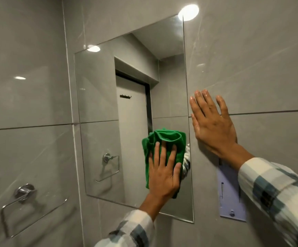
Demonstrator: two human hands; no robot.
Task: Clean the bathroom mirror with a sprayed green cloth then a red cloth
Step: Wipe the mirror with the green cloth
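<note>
A frameless rectangular mirror (pixel 109 107) hangs on the grey tiled wall. A bunched green cloth (pixel 164 138) lies against its lower right part. My left hand (pixel 164 173) presses flat on the cloth, fingers spread over it. My right hand (pixel 214 123) rests flat on the tiles just right of the mirror's edge, fingers apart, holding nothing. No red cloth and no spray bottle are in view.
A chrome towel ring (pixel 24 192) is fixed to the side wall at lower left. A pale purple plastic plate (pixel 231 198) sits on the wall below my right wrist. The mirror reflects a door, a hook rail and the towel ring.
</note>
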